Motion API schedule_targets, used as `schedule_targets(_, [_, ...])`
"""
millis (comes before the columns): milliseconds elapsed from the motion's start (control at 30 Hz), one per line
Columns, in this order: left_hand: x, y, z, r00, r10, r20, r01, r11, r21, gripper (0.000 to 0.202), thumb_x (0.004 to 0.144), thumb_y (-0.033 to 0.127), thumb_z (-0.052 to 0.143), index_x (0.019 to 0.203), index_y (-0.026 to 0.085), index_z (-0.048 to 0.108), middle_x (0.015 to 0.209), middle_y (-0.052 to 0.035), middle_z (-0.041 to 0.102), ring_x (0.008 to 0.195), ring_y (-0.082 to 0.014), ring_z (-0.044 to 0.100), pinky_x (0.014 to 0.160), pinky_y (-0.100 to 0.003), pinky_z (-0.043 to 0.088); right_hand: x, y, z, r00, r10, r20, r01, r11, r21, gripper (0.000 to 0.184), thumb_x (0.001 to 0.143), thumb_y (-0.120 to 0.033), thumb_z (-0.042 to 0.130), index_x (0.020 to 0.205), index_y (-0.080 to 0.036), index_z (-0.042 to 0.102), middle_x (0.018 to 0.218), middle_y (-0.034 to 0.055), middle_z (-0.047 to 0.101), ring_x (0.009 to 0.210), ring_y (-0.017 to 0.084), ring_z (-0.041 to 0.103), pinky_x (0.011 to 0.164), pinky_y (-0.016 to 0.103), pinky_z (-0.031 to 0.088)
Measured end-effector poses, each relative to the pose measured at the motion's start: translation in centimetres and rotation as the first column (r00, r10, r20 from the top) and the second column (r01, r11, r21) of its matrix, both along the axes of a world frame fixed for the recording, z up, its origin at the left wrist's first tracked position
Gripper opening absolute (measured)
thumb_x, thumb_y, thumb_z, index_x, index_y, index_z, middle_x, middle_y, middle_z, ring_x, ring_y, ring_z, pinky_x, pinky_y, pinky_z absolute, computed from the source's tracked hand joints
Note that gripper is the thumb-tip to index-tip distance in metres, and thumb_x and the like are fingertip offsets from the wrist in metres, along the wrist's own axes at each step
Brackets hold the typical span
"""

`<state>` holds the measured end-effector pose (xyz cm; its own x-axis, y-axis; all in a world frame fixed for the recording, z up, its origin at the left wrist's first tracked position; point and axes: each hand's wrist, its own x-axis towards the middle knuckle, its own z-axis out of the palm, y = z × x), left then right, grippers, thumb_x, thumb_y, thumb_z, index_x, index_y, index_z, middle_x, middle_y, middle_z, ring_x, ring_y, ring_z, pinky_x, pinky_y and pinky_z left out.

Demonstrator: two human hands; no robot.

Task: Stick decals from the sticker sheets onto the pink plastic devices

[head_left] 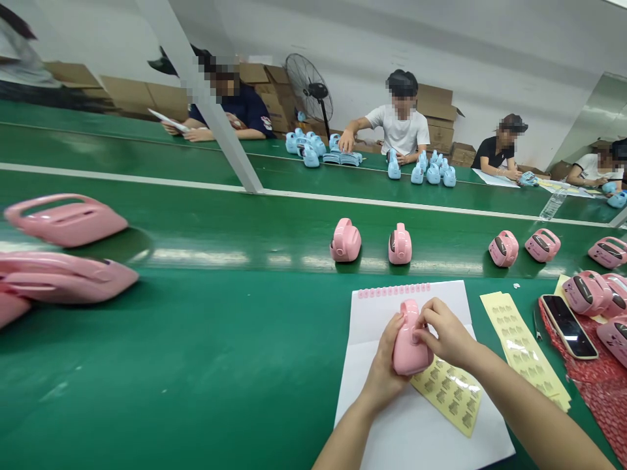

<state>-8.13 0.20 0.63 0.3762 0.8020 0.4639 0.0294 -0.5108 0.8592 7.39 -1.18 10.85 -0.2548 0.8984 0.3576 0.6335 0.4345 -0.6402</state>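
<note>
A pink plastic toy shell (409, 346) is upright over a white sheet (421, 431) on the green table. My left hand (386, 359) wraps round its left side and grips it. My right hand (443, 333) has its fingertips pinched together against the shell's upper right face; what they press there is too small to make out. A yellow sticker sheet (453, 391) lies just under my right wrist. A row of small pink stickers (394, 291) runs along the white sheet's far edge.
Pink shells (345, 241) (400, 245) (503, 249) stand on the green belt (220, 228) beyond; others lie at left (66, 219) and right (585, 294). A phone (568, 325) rests on red mesh (602, 385); another sticker sheet (522, 343) is beside it. Across, seated people (399, 124) handle blue shells (431, 171).
</note>
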Motion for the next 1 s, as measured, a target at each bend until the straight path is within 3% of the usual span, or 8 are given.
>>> schedule_targets(167, [0.0,0.0,0.3,1.0,-0.004,-0.008,0.004,1.0,0.029,0.075,0.069,0.019,0.063,0.133,0.03,0.025,0.14,-0.0096,0.03,0.128,-0.0307,0.03,0.102,-0.049,0.03,0.1,-0.7,-0.6,0.958,-0.078,0.274,-0.018,0.943,0.333,0.012,0.084,-0.019,0.045,0.075,-0.018,0.054,0.084,0.0082,0.053,0.074,0.018,0.048,0.063,0.032,0.045])
schedule_targets(267, [0.1,-0.1,0.4,1.0,0.014,0.013,-0.014,1.0,-0.003,0.074,0.067,0.022,0.066,0.132,0.027,0.03,0.139,-0.0104,0.034,0.128,-0.0312,0.03,0.102,-0.049,0.029,0.1,-1.2,-0.9,0.912,-0.155,0.379,0.0,0.925,0.381,0.015,0.085,-0.025,0.044,0.081,-0.018,0.056,0.087,0.0107,0.055,0.072,0.019,0.048,0.063,0.036,0.044])
schedule_targets(333, [0.2,-0.1,0.4,0.999,0.02,0.03,-0.019,1.0,-0.023,0.074,0.066,0.023,0.067,0.131,0.028,0.032,0.138,-0.0105,0.035,0.128,-0.0314,0.031,0.102,-0.05,0.029,-0.1,-1.4,-1.2,0.915,-0.176,0.364,0.056,0.947,0.317,0.017,0.083,-0.03,0.047,0.091,-0.018,0.056,0.092,0.0122,0.055,0.076,0.022,0.05,0.065,0.038,0.045])
schedule_targets(500, [0.1,-0.1,0.1,0.999,0.002,0.044,0.0,0.999,-0.034,0.075,0.066,0.022,0.068,0.131,0.029,0.031,0.139,-0.0108,0.033,0.128,-0.0321,0.03,0.102,-0.051,0.029,-0.5,-1.3,-1.6,0.986,-0.151,0.075,0.149,0.988,0.036,0.052,0.076,-0.031,0.056,0.123,-0.019,0.036,0.109,0.0134,0.047,0.098,0.026,0.048,0.081,0.043,0.044])
schedule_targets(667, [-0.1,-0.2,0.3,0.998,-0.044,0.037,0.043,0.999,0.019,0.071,0.067,0.018,0.066,0.129,0.029,0.034,0.139,-0.0113,0.033,0.129,-0.0321,0.029,0.103,-0.051,0.027,0.0,0.6,-1.5,0.977,-0.163,-0.14,0.119,0.952,-0.282,0.065,0.07,-0.036,0.06,0.125,-0.017,0.034,0.113,0.0134,0.044,0.087,0.02,0.049,0.079,0.04,0.045])
schedule_targets(800, [-0.5,-0.9,1.3,0.989,-0.111,0.096,0.122,0.986,-0.113,0.079,0.059,0.023,0.074,0.128,0.028,0.035,0.137,-0.0125,0.036,0.125,-0.0345,0.035,0.1,-0.051,0.032,1.6,2.4,-2.4,0.942,-0.139,-0.304,0.008,0.918,-0.396,0.043,0.072,-0.043,0.054,0.108,-0.018,0.052,0.102,0.0079,0.051,0.079,0.015,0.05,0.077,0.035,0.043])
schedule_targets(900, [-0.5,-1.3,2.1,0.967,-0.166,0.194,0.22,0.926,-0.307,0.099,0.047,0.032,0.081,0.131,0.027,0.029,0.135,-0.0148,0.039,0.117,-0.0363,0.044,0.092,-0.048,0.041,2.6,3.0,-3.2,0.92,-0.105,-0.377,-0.104,0.863,-0.494,0.026,0.067,-0.043,0.056,0.073,-0.017,0.057,0.068,-0.0006,0.054,0.058,0.012,0.048,0.057,0.027,0.042])
schedule_targets(1000, [0.2,-1.3,2.2,0.964,-0.025,0.266,0.145,0.885,-0.442,0.093,0.053,0.042,0.077,0.131,0.028,0.028,0.134,-0.0126,0.041,0.116,-0.0328,0.046,0.091,-0.042,0.043,3.6,4.0,-2.8,0.887,-0.291,-0.358,0.109,0.886,-0.45,0.02,0.066,-0.037,0.055,0.059,-0.019,0.049,0.052,-0.0059,0.044,0.05,0.01,0.042,0.048,0.023,0.035])
